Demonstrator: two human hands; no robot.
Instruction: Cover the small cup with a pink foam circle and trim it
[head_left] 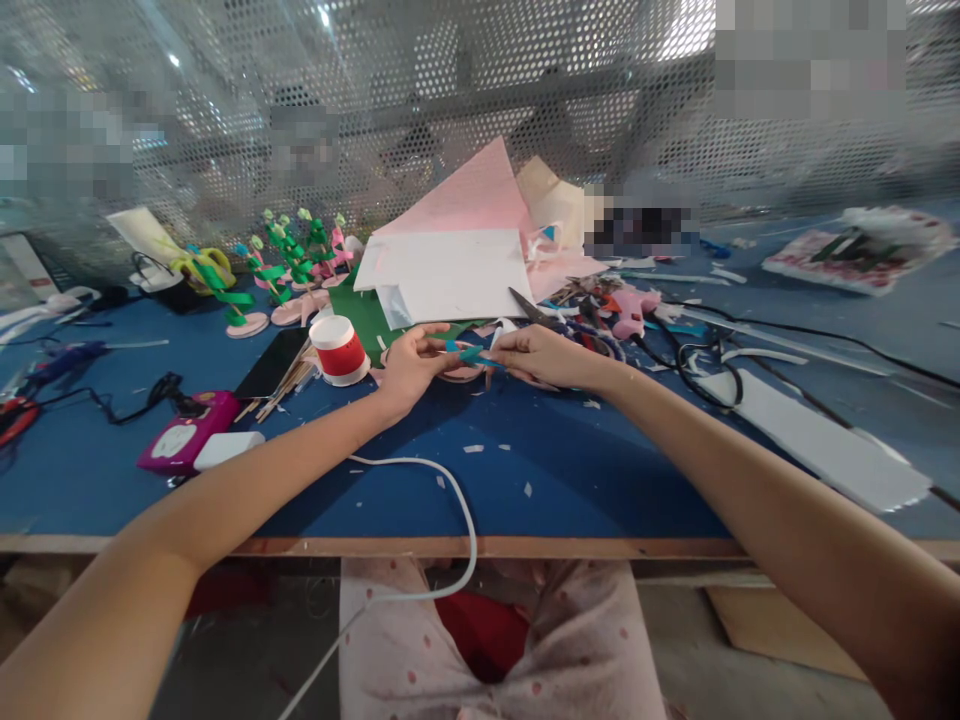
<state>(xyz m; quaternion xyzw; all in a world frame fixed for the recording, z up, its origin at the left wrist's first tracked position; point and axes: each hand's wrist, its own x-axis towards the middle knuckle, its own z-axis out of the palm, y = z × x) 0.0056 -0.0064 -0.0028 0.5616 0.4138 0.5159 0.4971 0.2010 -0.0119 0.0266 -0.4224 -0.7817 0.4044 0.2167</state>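
My left hand (411,365) and my right hand (538,355) meet over the blue table (570,470), both pinching a small teal foam strip (471,353) between their fingertips. A pink ring-shaped foam piece (459,374) lies on the table just under the strip. A red and white cup (339,350) stands just left of my left hand. Black scissors (534,310) lie just behind my right hand.
White and pink foam sheets (457,270) are stacked behind the hands. Finished foam flowers on pink bases (279,270) stand at the back left. A pink glue gun (631,312), black cables (705,365), a white strip (817,440), wooden sticks (281,385) and a magenta device (184,440) lie around. A white cable (450,500) crosses the front edge.
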